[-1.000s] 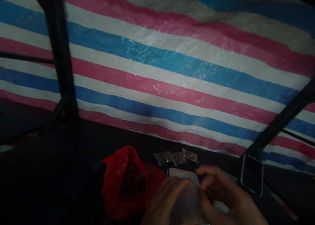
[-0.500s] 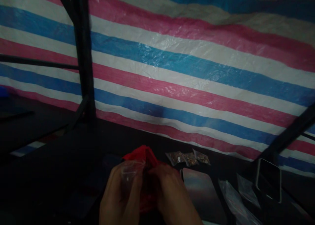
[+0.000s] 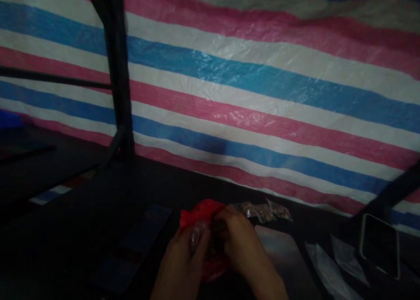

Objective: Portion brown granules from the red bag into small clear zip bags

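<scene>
A tarpaulin (image 3: pixel 262 94) striped in blue, pink and white hangs as the back wall behind a dark, dimly lit table (image 3: pixel 65 212), with a black metal post (image 3: pixel 118 72) standing before it. Near the table's front edge sits a crumpled red plastic bag (image 3: pixel 200 212). The left hand (image 3: pixel 183 265) is at the bag's near left side, fingers pinched together on a small clear plastic pouch (image 3: pixel 197 238) held against the bag's mouth. The right hand (image 3: pixel 239 243) covers the red bag's right side, fingers curled down at its opening; whether they grip anything cannot be told. Just right of the red bag and behind it lie three small filled clear packets (image 3: pixel 264 211). Right of the bag rests a flat grey tray (image 3: pixel 285 256), then empty clear pouches (image 3: pixel 328 269), and farther right a dark phone (image 3: pixel 380 245).
</scene>
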Demonstrator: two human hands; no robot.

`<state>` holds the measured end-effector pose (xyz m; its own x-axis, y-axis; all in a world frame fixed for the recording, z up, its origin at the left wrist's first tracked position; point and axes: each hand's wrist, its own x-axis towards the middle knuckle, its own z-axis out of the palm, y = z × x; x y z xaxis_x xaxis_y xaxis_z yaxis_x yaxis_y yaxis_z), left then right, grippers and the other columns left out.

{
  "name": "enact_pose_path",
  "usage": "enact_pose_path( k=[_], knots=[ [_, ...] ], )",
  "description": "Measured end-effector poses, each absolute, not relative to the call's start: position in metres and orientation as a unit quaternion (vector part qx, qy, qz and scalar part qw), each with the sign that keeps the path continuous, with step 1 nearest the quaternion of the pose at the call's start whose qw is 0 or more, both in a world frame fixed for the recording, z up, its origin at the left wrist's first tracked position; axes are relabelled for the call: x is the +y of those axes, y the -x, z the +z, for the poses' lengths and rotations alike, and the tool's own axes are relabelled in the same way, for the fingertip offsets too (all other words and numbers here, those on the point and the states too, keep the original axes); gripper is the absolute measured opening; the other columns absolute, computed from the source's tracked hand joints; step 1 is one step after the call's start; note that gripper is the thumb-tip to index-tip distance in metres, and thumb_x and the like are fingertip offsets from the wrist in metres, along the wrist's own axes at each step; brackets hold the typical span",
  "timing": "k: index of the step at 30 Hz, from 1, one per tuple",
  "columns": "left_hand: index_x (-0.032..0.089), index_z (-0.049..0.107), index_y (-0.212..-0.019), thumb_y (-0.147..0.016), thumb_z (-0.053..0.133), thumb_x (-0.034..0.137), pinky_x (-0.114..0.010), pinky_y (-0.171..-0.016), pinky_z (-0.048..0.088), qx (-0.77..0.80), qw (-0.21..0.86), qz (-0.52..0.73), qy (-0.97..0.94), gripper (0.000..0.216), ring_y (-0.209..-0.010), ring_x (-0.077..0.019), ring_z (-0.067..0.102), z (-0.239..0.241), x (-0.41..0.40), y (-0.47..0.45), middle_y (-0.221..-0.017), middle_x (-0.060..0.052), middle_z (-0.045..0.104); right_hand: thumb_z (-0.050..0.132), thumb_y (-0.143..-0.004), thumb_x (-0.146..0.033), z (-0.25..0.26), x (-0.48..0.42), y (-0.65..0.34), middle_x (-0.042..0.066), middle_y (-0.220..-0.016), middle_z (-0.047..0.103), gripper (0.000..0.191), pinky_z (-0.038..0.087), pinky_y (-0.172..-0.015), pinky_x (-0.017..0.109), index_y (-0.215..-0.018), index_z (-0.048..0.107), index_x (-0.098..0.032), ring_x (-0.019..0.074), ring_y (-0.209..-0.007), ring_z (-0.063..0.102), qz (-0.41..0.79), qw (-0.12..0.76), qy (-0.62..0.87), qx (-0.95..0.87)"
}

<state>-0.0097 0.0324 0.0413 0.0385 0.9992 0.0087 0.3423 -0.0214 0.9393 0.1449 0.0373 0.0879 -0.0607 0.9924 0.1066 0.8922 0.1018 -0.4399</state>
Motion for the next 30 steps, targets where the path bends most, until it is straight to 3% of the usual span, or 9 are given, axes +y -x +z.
enact_pose_path(
  k=[4, 9, 14, 20, 23, 30],
  knots=[
    [0.018, 0.073, -0.089, -0.078, 0.060, 0.071, -0.038, -0.074, 0.058, 0.563, 0.502, 0.449, -0.480, 0.055, -0.084, -0.0319, 0.075, 0.054, 0.036, 0.007, -0.085, -0.009, 0.079, 0.056, -0.072, 0.009, 0.087, 0.031, -0.150, 0.005, -0.117, 0.080, 0.057, 0.050, -0.094, 0.030, -0.114, 0.078, -0.023, 0.0230, -0.113, 0.073, 0.205, 0.213, 0.660, -0.691],
    [0.019, 0.069, -0.073, -0.070, 0.073, 0.075, -0.029, -0.061, 0.053, 0.539, 0.527, 0.492, -0.436, 0.056, -0.069, -0.0215, 0.065, 0.050, 0.035, 0.012, -0.070, -0.001, 0.069, 0.054, -0.074, 0.008, 0.083, 0.028, -0.145, 0.005, -0.122, 0.079, 0.058, 0.048, -0.098, 0.029, -0.115, 0.079, -0.023, 0.0220, -0.117, 0.072, 0.209, 0.220, 0.643, -0.703],
    [0.018, 0.072, -0.092, -0.076, 0.077, 0.071, -0.031, -0.066, 0.057, 0.493, 0.598, 0.504, -0.381, 0.056, -0.069, -0.0205, 0.066, 0.042, 0.034, 0.015, -0.077, -0.001, 0.073, 0.058, -0.074, 0.003, 0.079, 0.027, -0.139, 0.005, -0.115, 0.082, 0.054, 0.049, -0.102, 0.038, -0.112, 0.082, -0.027, 0.0275, -0.115, 0.072, 0.192, 0.245, 0.644, -0.699],
    [0.018, 0.072, -0.092, -0.074, 0.081, 0.067, -0.026, -0.063, 0.056, 0.510, 0.568, 0.512, -0.393, 0.053, -0.068, -0.0189, 0.066, 0.050, 0.038, 0.018, -0.071, 0.002, 0.070, 0.059, -0.080, 0.001, 0.066, 0.030, -0.138, 0.008, -0.123, 0.080, 0.048, 0.051, -0.105, 0.041, -0.116, 0.081, -0.023, 0.0281, -0.119, 0.071, 0.215, 0.309, 0.660, -0.650],
    [0.018, 0.073, -0.093, -0.073, 0.083, 0.065, -0.027, -0.060, 0.055, 0.499, 0.585, 0.514, -0.379, 0.052, -0.066, -0.0200, 0.067, 0.048, 0.040, 0.018, -0.070, 0.003, 0.071, 0.057, -0.080, 0.003, 0.060, 0.029, -0.138, 0.008, -0.132, 0.076, 0.057, 0.048, -0.111, 0.038, -0.128, 0.076, -0.021, 0.0255, -0.127, 0.068, 0.238, 0.337, 0.643, -0.645],
    [0.019, 0.070, -0.093, -0.081, 0.076, 0.066, -0.029, -0.065, 0.057, 0.487, 0.608, 0.519, -0.352, 0.049, -0.071, -0.0213, 0.070, 0.042, 0.041, 0.017, -0.075, 0.000, 0.072, 0.052, -0.073, 0.007, 0.062, 0.026, -0.143, 0.007, -0.120, 0.079, 0.057, 0.053, -0.101, 0.033, -0.115, 0.079, -0.022, 0.0237, -0.117, 0.073, 0.244, 0.339, 0.618, -0.665]
  ],
)
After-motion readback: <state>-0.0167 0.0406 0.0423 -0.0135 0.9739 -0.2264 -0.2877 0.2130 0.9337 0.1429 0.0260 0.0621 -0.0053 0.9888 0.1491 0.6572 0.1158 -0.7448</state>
